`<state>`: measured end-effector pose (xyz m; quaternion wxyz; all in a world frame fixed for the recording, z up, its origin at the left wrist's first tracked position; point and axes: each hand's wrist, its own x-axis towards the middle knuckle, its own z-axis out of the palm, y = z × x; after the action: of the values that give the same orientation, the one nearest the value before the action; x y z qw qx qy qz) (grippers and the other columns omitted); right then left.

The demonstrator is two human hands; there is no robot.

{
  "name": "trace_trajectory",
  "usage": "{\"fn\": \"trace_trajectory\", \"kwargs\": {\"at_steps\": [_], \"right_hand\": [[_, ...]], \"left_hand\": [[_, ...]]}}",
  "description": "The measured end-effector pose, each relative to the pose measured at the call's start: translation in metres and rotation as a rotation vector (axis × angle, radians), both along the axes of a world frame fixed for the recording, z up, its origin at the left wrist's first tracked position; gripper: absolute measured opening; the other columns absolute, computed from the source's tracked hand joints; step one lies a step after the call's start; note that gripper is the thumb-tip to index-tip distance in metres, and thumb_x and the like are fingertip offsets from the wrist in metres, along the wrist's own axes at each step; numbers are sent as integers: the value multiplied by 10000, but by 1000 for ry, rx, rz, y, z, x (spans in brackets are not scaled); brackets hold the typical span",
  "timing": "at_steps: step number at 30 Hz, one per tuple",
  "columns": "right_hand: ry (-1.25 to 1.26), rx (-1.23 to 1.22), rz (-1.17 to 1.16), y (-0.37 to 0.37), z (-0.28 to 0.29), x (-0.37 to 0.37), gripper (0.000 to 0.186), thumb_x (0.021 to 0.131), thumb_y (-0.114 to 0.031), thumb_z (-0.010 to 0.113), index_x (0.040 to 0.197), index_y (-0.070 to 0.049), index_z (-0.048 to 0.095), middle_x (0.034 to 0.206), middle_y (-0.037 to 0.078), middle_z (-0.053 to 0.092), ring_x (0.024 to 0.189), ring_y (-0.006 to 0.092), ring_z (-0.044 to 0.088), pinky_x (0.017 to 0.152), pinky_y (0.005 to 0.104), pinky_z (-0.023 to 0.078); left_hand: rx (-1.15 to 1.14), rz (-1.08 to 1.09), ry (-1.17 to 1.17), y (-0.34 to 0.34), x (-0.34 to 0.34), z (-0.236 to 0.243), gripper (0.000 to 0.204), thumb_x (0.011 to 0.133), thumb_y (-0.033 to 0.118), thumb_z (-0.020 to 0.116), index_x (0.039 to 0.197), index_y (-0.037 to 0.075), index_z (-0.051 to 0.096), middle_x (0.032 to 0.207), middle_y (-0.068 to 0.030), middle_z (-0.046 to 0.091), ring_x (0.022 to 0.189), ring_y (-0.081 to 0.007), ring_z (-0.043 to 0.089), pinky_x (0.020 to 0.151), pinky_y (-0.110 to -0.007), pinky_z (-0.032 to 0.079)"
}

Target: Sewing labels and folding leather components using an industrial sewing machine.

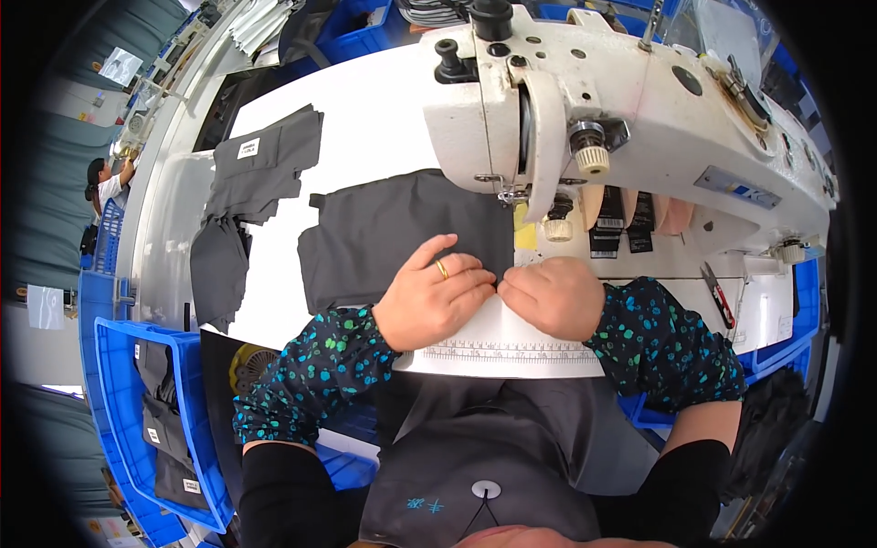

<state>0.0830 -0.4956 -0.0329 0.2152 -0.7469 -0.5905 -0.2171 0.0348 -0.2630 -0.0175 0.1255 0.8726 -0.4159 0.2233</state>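
Note:
A dark grey fabric piece (402, 233) lies flat on the white sewing table, its right edge under the needle area of a white sewing machine (630, 119). My left hand (434, 294), with a gold ring, rests at the fabric's near right corner, its fingertips closed on the edge and its index finger raised. Close beside it, my right hand (553, 297) is closed, fingers pressed together at that same corner. The fingertips hide the exact corner they pinch.
A stack of grey fabric pieces (260, 173) with a white label lies at the left. Red-handled thread snips (719, 297) lie on the right. Black labels (607, 224) hang behind the needle. A ruler strip (502, 352) runs along the near edge. A blue crate (110, 365) holds grey pieces. A person (108, 183) sits far left.

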Motion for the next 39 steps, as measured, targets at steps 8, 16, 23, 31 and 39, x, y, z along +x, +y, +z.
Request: {"fn": "trace_trajectory", "kwargs": {"at_steps": [8, 16, 23, 31, 39], "right_hand": [[22, -31, -98, 3, 0, 23, 99, 793, -115, 653, 860, -72, 595, 787, 41, 534, 640, 196, 627, 546, 344, 510], [21, -2, -156, 6, 1, 34, 81, 801, -62, 629, 868, -61, 583, 813, 57, 565, 685, 275, 643, 582, 386, 529], [279, 53, -237, -1, 0, 26, 169, 866, -76, 655, 1018, -72, 730, 838, 91, 671, 693, 287, 660, 590, 409, 525], [362, 34, -235, -8, -1, 29, 193, 830, -116, 704, 1005, -115, 785, 690, 72, 658, 623, 287, 646, 566, 417, 516], [327, -10, -190, -9, 2, 27, 265, 812, -118, 710, 1071, -113, 766, 741, 52, 671, 663, 270, 657, 594, 410, 524]], "left_hand": [[-64, 29, -6, 1, 33, -3, 171, 716, 88, 752, 883, 112, 729, 985, 16, 720, 1025, -164, 647, 1022, -459, 464], [-73, 55, 8, 2, 50, -3, 204, 712, 84, 736, 915, 89, 734, 996, 3, 720, 1049, -185, 633, 1013, -458, 472], [-24, 36, 139, 8, 43, -1, 372, 656, 116, 747, 1026, 78, 740, 1115, -13, 707, 1064, -204, 637, 1003, -397, 491], [24, 19, 93, 6, 41, 4, 316, 727, 112, 683, 1034, 64, 746, 1106, -23, 699, 1052, -199, 642, 961, -352, 510], [30, 18, 85, 6, 41, 4, 300, 733, 111, 679, 1022, 72, 749, 1065, -1, 701, 1013, -190, 644, 952, -351, 511]]}}
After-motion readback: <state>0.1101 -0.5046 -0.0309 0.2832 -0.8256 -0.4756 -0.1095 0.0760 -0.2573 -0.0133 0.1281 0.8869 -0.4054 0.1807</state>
